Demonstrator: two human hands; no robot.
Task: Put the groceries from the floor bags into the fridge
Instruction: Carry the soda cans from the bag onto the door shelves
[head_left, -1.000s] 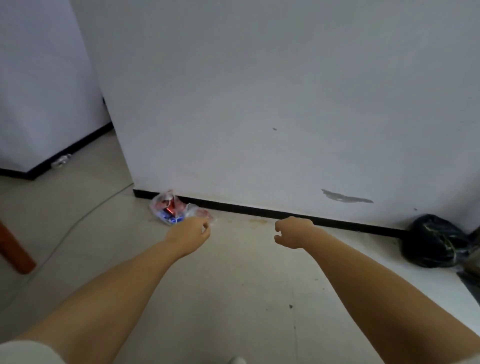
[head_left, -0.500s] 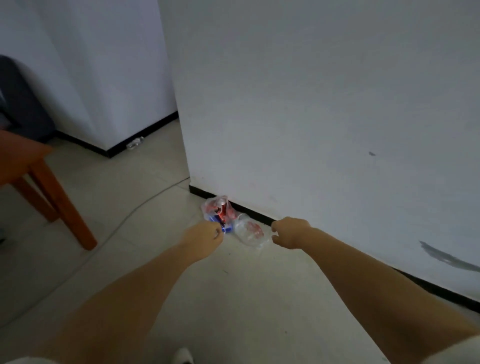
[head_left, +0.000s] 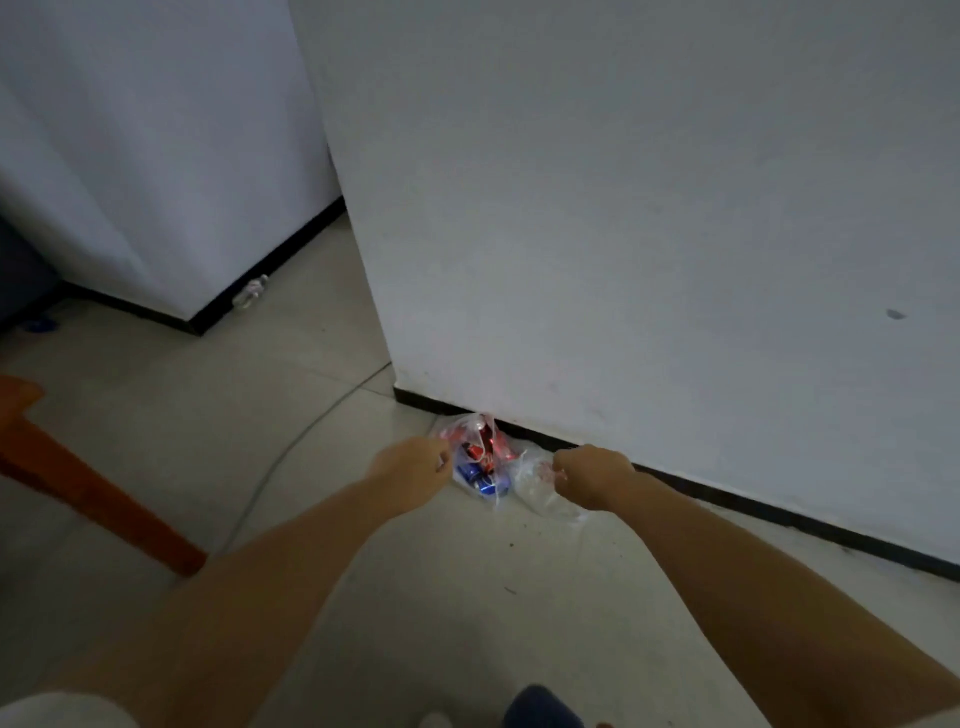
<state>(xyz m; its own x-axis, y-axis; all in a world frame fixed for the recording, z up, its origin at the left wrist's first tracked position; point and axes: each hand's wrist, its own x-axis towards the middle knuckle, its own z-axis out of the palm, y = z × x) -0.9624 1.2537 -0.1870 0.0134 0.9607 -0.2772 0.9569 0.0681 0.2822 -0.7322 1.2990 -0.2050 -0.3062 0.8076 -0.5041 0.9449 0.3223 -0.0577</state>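
Against the black skirting at the foot of the white wall (head_left: 623, 208): a clear plastic bag (head_left: 480, 457) of red and blue cans, slumped on the floor, with a second clear bag (head_left: 540, 491) just beside it to the right. Left hand (head_left: 413, 467) at the first bag's left edge, fingers curled, seemingly pinching the thin plastic, though the grip itself too small to confirm. Right hand (head_left: 592, 475) at the top of the second bag, fingers curled likewise; whether gripping plastic or merely touching, cannot tell. Probably the opening step: taking hold of the bags on the floor, nothing yet lifted. Next move likely a firm gather of the handles or loose film, then a straight lift, cans heavy enough to swing and strain thin plastic. No fridge in view. Pale tiled floor (head_left: 467, 597), dusty, a thin cable (head_left: 291, 452) running across it; an orange wooden leg (head_left: 104, 509) at left; a small empty bottle (head_left: 252, 292) by the far skirting. Dim room.
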